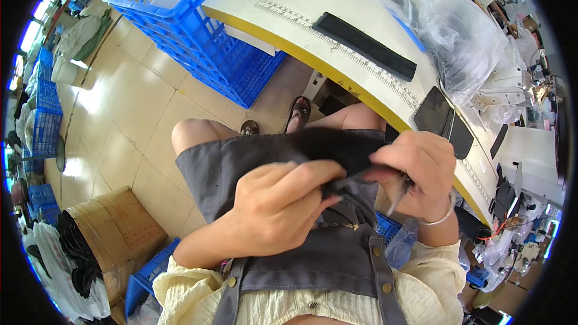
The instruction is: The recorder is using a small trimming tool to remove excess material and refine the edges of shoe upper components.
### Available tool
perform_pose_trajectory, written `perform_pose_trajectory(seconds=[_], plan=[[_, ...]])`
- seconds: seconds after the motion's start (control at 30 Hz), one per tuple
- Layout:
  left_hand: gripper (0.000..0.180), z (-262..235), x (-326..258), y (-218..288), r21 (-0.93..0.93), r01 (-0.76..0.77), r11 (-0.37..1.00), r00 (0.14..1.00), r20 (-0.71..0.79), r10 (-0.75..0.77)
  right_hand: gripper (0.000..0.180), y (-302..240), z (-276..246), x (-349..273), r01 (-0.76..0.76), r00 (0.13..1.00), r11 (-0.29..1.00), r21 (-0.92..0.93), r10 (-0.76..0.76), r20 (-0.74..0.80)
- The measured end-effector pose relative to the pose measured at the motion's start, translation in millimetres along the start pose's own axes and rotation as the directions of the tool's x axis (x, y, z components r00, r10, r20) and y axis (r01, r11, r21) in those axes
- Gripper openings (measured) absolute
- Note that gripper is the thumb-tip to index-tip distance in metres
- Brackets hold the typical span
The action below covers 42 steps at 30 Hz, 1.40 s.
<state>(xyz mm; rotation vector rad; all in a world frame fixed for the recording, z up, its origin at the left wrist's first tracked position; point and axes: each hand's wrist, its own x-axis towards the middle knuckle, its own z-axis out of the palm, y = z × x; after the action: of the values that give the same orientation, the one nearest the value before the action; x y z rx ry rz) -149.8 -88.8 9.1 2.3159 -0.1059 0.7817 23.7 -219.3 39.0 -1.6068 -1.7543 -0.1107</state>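
Observation:
Above my lap, a black fabric piece (337, 145) is stretched between my two hands, smeared by motion. My left hand (280, 204) is closed, its thumb and fingertips pinching the near edge of the piece. My right hand (418, 171) pinches the piece at its right side. A thin silvery metal tool (395, 200) sticks out below the right fingers, tucked in the palm; its exact kind is blurred. Under both hands lies my dark grey apron (211, 168). On the white table beyond is a flat black strip (364, 45).
The white table (271, 24) has a yellow edge and printed ruler marks. A phone (435, 111) and clear plastic bags (463, 42) lie near a sewing machine (509, 87). A blue crate (217, 54) stands at the table's left end; a cardboard box (123, 235) sits lower left.

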Motion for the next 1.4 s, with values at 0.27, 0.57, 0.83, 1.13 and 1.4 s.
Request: perform_pose_trajectory(seconds=[0.27,0.57,0.83,1.13,1.4], plan=[[0.028,1,-4,-6,-0.251,0.176,0.952,0.982,-0.024,-0.188,0.024,-20,0,8,-0.283,0.948,0.958,0.032,0.275,0.161],[0.051,-4,-9,-7,-0.316,-0.191,0.929,0.981,-0.084,0.173,0.036,2,13,8,-0.44,0.894,0.788,0.432,0.336,0.297],[0.055,-5,-8,-4,-0.252,-0.06,0.966,0.997,-0.058,0.047,0.032,-33,3,-9,-0.005,0.999,0.988,-0.153,-0.001,-0.038],[0.036,-5,-4,0,-0.314,-0.071,0.947,0.996,-0.081,0.048,0.015,-38,10,-11,0.136,0.979,0.861,-0.489,-0.193,-0.066],[0.037,-4,-4,0,-0.316,-0.075,0.946,0.995,-0.086,0.05,0.029,-42,4,-15,0.19,0.977,0.88,-0.434,-0.211,0.0]])
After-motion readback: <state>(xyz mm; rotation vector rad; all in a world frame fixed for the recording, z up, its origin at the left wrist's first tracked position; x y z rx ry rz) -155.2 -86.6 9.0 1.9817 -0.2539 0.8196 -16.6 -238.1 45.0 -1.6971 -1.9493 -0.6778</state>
